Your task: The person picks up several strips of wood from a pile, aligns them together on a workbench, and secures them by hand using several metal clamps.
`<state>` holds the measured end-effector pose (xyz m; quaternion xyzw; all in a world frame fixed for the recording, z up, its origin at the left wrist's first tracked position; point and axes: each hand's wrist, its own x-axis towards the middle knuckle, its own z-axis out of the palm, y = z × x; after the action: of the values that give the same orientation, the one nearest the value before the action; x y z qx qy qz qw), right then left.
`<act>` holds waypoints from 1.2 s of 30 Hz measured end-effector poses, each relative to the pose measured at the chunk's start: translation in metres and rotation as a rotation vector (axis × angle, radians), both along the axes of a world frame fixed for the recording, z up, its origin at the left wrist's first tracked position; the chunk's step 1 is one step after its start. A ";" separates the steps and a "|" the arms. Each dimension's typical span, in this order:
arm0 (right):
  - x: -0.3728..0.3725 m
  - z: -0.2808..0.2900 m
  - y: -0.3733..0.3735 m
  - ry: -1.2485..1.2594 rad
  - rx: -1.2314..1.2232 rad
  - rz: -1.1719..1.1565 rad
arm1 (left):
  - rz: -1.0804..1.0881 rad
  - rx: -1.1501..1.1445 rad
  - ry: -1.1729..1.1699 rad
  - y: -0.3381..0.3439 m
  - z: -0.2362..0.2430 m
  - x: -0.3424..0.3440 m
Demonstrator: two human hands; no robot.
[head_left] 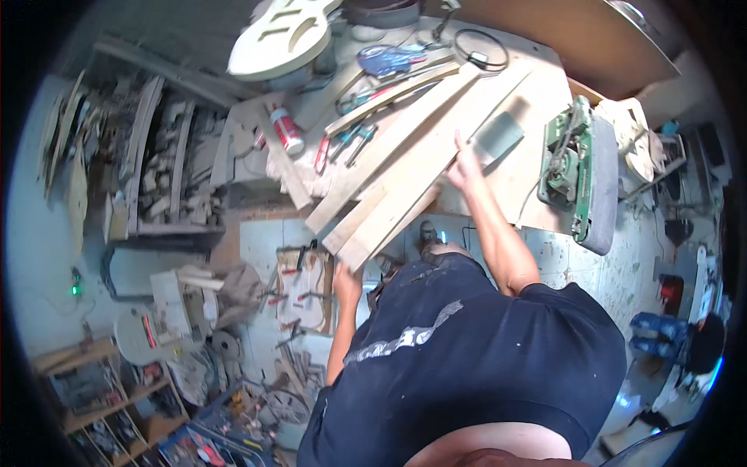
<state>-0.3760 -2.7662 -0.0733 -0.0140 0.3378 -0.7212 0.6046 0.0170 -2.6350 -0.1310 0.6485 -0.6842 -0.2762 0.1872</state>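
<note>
Several long pale wooden planks point(412, 148) lie side by side, slanting across the workbench point(537, 187) from its near-left edge toward the far right. My left hand point(347, 280) is closed on the near end of the lowest plank, where it juts off the bench edge. My right hand point(464, 166) lies flat on top of the same plank farther up, fingers spread. A grey rectangular block point(498, 136) rests on the wood just beyond those fingers. My dark blue shirt fills the lower middle of the view.
A green machine point(572, 163) stands at the bench's right edge. Beyond the planks lie teal-handled screwdrivers point(354, 142), a red and white can point(286, 129), a black cable point(482, 50) and a pale guitar body point(284, 35). Wood-filled shelves point(156, 167) stand left. A person in jeans point(661, 327) sits right.
</note>
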 end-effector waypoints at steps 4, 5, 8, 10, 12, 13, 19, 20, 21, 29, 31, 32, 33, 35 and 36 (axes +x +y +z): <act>0.024 -0.031 -0.005 -0.041 0.065 0.017 | 0.244 -0.106 -0.035 0.044 -0.006 0.052; 0.029 -0.030 -0.005 -0.041 0.104 0.007 | 0.316 -0.117 -0.053 0.055 -0.006 0.065; 0.043 -0.032 -0.017 -0.073 0.073 -0.028 | 0.651 -0.213 -0.094 0.083 -0.017 0.095; 0.033 -0.044 -0.024 -0.086 0.134 -0.031 | 0.774 -0.088 -0.054 0.075 0.009 0.084; 0.040 -0.044 -0.036 -0.110 0.147 -0.006 | 0.836 -0.112 -0.052 0.079 0.013 0.093; 0.043 -0.046 -0.043 -0.090 0.205 -0.029 | 0.890 -0.121 -0.039 0.080 0.014 0.096; 0.050 -0.090 -0.080 0.238 0.502 0.061 | 0.833 -0.169 0.002 0.066 0.037 0.083; 0.050 -0.089 -0.081 0.235 0.500 0.060 | 0.787 -0.190 -0.035 0.062 0.042 0.077; 0.053 -0.087 -0.081 0.273 0.490 0.035 | 0.786 -0.194 -0.037 0.058 0.042 0.074; 0.031 -0.068 -0.077 0.600 0.639 0.238 | 0.675 -0.245 0.244 -0.002 0.076 0.013; 0.015 -0.037 -0.066 0.799 0.545 0.756 | 0.696 -0.253 0.231 -0.020 0.081 0.005; 0.009 -0.025 -0.064 0.802 0.540 0.751 | 0.698 -0.265 0.225 -0.035 0.085 -0.006; 0.005 -0.016 -0.062 0.820 0.498 0.810 | 0.697 -0.272 0.227 -0.050 0.092 -0.020; 0.001 0.003 -0.052 0.799 0.407 0.852 | 0.548 -0.408 0.266 -0.078 0.105 -0.047; -0.002 -0.001 -0.044 0.801 0.403 0.853 | 0.491 -0.402 0.253 -0.094 0.104 -0.056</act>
<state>-0.3782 -2.8102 -0.0747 -0.3030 0.6327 -0.2770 0.6566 -0.0390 -2.7287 -0.0272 0.7044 -0.5199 -0.1611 0.4556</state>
